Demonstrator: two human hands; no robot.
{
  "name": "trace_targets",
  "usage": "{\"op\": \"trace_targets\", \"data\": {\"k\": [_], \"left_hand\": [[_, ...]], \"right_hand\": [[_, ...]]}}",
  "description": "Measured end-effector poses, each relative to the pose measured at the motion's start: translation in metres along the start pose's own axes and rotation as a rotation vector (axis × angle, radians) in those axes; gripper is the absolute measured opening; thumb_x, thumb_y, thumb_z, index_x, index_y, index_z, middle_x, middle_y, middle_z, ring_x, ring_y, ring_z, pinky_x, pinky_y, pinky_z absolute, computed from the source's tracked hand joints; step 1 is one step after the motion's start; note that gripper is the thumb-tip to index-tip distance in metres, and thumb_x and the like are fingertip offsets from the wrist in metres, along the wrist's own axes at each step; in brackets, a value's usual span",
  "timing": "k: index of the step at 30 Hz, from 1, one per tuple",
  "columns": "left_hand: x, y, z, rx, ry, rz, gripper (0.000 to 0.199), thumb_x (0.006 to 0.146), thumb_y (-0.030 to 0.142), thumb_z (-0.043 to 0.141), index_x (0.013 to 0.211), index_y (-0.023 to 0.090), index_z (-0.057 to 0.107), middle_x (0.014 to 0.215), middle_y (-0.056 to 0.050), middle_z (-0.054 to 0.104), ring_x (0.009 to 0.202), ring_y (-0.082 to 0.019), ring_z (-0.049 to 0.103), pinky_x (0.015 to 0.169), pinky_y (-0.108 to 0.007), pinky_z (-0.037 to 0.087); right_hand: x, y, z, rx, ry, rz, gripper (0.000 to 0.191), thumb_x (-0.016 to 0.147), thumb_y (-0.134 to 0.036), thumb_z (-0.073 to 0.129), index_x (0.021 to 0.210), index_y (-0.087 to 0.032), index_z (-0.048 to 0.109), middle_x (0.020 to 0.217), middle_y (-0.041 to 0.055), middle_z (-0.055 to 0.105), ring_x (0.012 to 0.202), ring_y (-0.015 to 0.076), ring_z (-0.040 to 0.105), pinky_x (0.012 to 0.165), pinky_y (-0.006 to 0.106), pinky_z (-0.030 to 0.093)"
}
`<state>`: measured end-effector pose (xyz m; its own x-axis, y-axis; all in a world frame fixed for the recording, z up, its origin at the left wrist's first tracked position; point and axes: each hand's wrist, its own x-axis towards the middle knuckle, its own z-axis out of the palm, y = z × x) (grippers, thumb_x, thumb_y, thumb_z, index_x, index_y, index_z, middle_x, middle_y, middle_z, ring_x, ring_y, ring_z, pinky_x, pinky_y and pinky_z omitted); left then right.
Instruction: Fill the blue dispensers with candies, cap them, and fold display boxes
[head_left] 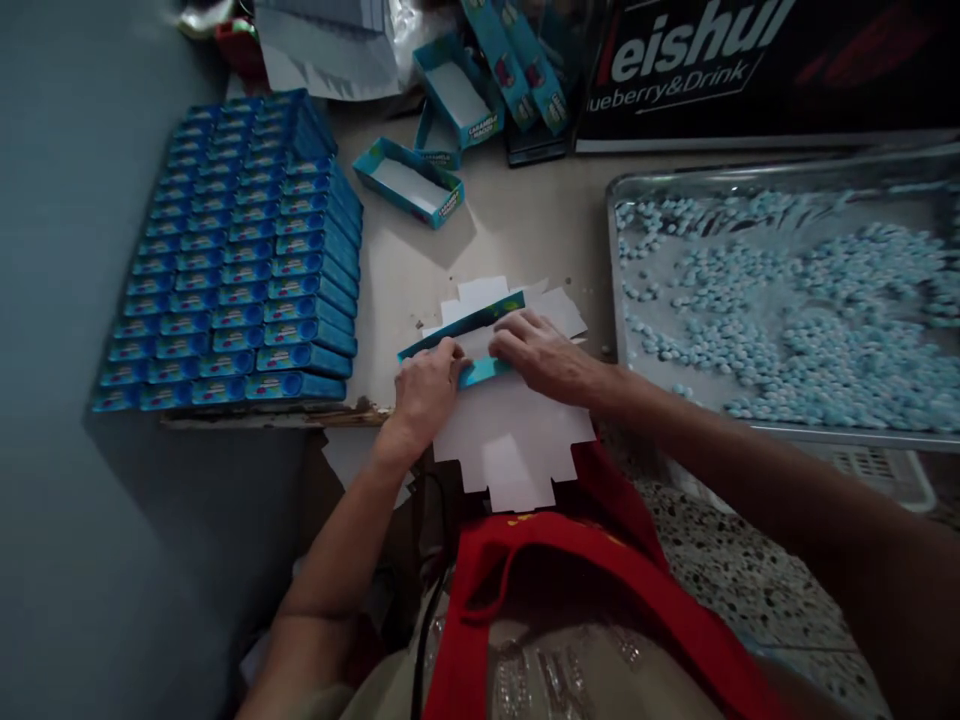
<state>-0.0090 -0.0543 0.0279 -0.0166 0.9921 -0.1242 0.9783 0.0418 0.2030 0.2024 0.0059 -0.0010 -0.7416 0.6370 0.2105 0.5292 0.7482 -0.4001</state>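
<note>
A partly folded blue carton point(469, 325) with a white inside lies at the table's front edge, its far side standing up. My left hand point(431, 385) pinches the carton's near left part between thumb and fingers. On its right part, the curled fingers of my right hand point(536, 350) grip the near side. Flat white card blanks point(514, 440) with notched edges extend from beneath the carton over the table edge toward my body. More white blanks point(559, 310) show behind and to the right of the carton.
Stacked blue boxes point(247, 250) fill the table's left side. Open blue trays point(409, 185) lie at the back, near a black printed box point(750, 70). A metal tray point(615, 290) of pale blue candies stands at the right. A wall point(60, 300) borders the left.
</note>
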Motion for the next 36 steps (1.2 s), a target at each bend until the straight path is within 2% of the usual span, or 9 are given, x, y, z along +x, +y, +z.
{"op": "trace_targets", "data": {"k": [6,10,15,21,24,26,28,31,36], "left_hand": [[-0.019,-0.003,0.013,0.07,0.262,0.145,0.024,0.104,0.037,0.058,0.092,0.021,0.071,0.099,-0.012,0.07,0.099,-0.03,0.062,0.086,-0.039,0.046],[-0.034,-0.002,0.028,0.155,0.233,0.314,0.026,0.107,0.036,0.05,0.104,0.02,0.071,0.1,-0.014,0.069,0.097,-0.031,0.062,0.084,-0.042,0.045],[-0.036,0.003,0.035,0.265,0.214,0.23,0.021,0.105,0.023,0.049,0.095,0.021,0.068,0.092,-0.014,0.07,0.092,-0.032,0.063,0.076,-0.041,0.044],[-0.06,0.005,-0.01,0.127,-0.077,0.157,0.015,0.101,0.03,0.063,0.093,0.019,0.069,0.09,-0.011,0.072,0.088,-0.029,0.068,0.071,-0.035,0.047],[-0.04,0.005,-0.036,-0.104,-0.194,0.264,0.016,0.099,0.039,0.068,0.099,0.022,0.071,0.097,-0.006,0.074,0.086,-0.022,0.068,0.074,-0.031,0.049],[-0.01,0.008,-0.039,-0.223,-0.132,0.281,0.02,0.094,0.037,0.073,0.107,0.022,0.069,0.101,-0.005,0.073,0.089,-0.021,0.068,0.078,-0.03,0.051],[0.021,0.013,-0.029,-0.235,-0.049,0.214,0.037,0.084,0.032,0.082,0.114,0.02,0.065,0.1,-0.006,0.071,0.088,-0.021,0.066,0.078,-0.031,0.051],[0.041,0.019,-0.005,-0.249,-0.107,0.129,0.032,0.078,0.023,0.077,0.106,0.019,0.064,0.087,-0.003,0.068,0.077,-0.02,0.062,0.073,-0.031,0.05],[0.013,0.019,0.022,-0.404,0.052,0.015,0.034,0.081,0.015,0.06,0.115,0.018,0.063,0.097,-0.006,0.071,0.087,-0.022,0.067,0.085,-0.035,0.054]], "right_hand": [[-0.031,-0.016,0.014,-0.253,-0.001,-0.037,0.034,0.104,-0.014,0.043,0.129,-0.016,0.066,0.115,0.0163,0.065,0.11,0.0303,0.05,0.095,0.043,0.042],[-0.031,-0.023,0.019,-0.21,-0.039,0.054,0.03,0.104,-0.015,0.041,0.116,-0.017,0.068,0.11,0.0153,0.066,0.103,0.03,0.05,0.09,0.042,0.039],[-0.012,-0.022,0.02,-0.163,-0.057,0.096,0.025,0.106,-0.036,0.046,0.106,-0.018,0.063,0.109,0.0146,0.065,0.101,0.0298,0.05,0.092,0.043,0.034],[-0.011,-0.022,0.01,0.053,-0.203,-0.178,0.039,0.103,-0.057,0.052,0.093,-0.02,0.058,0.093,0.007,0.063,0.089,0.0241,0.048,0.095,0.041,0.034],[-0.031,-0.028,-0.004,0.046,-0.179,-0.293,0.021,0.102,-0.039,0.052,0.096,-0.02,0.061,0.096,0.0073,0.062,0.092,0.0245,0.048,0.102,0.045,0.032],[-0.043,-0.03,-0.013,0.028,-0.176,-0.333,0.013,0.098,-0.029,0.053,0.096,-0.02,0.063,0.098,0.0082,0.062,0.095,0.0255,0.048,0.103,0.046,0.032],[-0.05,-0.028,-0.018,0.055,-0.183,-0.351,0.013,0.096,-0.028,0.055,0.095,-0.019,0.064,0.097,0.0085,0.063,0.095,0.0255,0.049,0.102,0.046,0.035],[-0.052,-0.022,-0.016,0.188,-0.174,-0.31,0.021,0.099,-0.035,0.056,0.087,-0.019,0.064,0.091,0.0068,0.063,0.091,0.0233,0.052,0.099,0.043,0.04],[-0.051,-0.023,0.004,0.287,0.041,-0.072,0.017,0.102,-0.022,0.051,0.096,-0.022,0.067,0.094,0.0084,0.067,0.103,0.0249,0.06,0.104,0.045,0.046]]}}
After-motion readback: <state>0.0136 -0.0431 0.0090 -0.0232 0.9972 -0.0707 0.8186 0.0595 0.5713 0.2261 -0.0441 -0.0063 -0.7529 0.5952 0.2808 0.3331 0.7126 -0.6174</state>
